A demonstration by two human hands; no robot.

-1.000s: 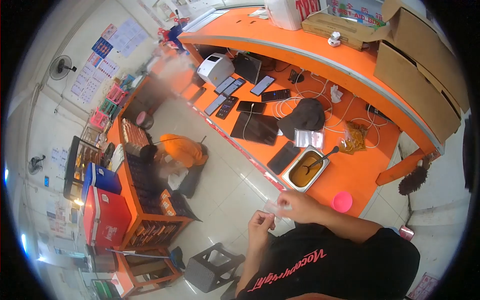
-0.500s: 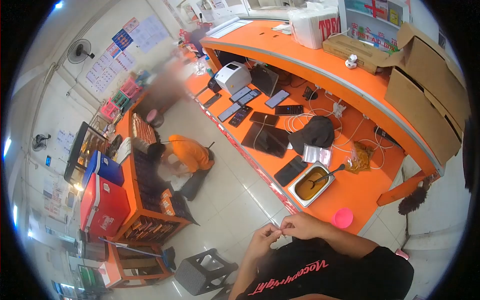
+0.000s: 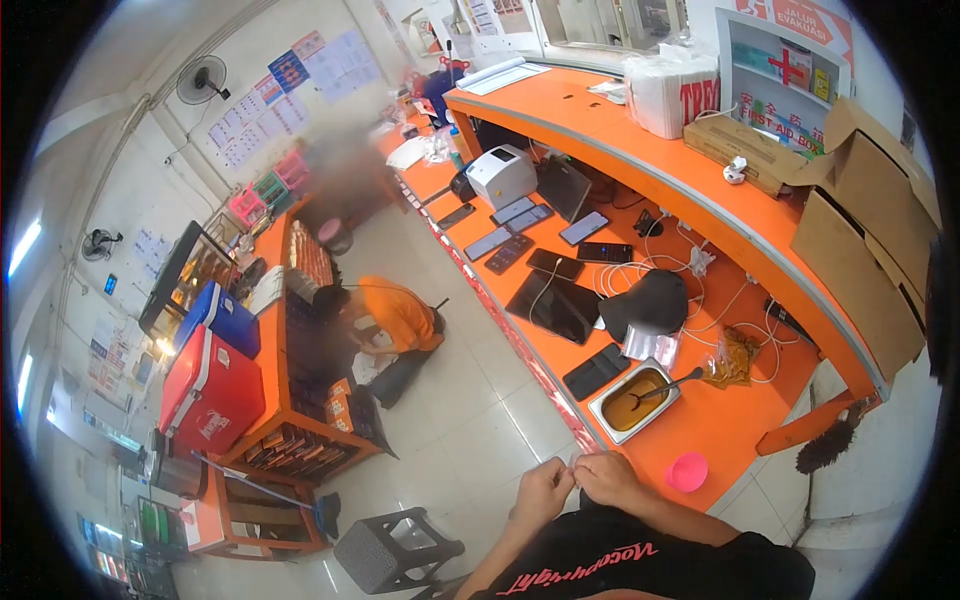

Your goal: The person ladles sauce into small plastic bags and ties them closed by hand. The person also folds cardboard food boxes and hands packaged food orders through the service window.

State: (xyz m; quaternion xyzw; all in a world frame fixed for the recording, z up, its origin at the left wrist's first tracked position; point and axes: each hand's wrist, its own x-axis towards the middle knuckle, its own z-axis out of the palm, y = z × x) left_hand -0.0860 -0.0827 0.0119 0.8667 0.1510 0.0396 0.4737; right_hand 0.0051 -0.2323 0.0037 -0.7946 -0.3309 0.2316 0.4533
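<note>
My left hand and my right hand meet close in front of my black shirt. Fingers on both are curled in a pinch, fingertip to fingertip. Whatever lies between them, if anything, is too small to make out. Just right of my right hand, a pink cup sits on the orange counter. Beyond it stands a steel pan of yellow-brown sauce with a dark ladle resting in it. A bag of yellowish food lies beside the pan.
Several phones, a tablet, a black cap, cables and a white printer cover the counter. A grey stool stands lower left. Across the aisle, a person in orange crouches by shelves near a red cooler.
The camera view has shifted, so the scene sits slightly lower and farther right. My hands stay pinched together, a little lower in view. The crouching person's arm shows more plainly.
</note>
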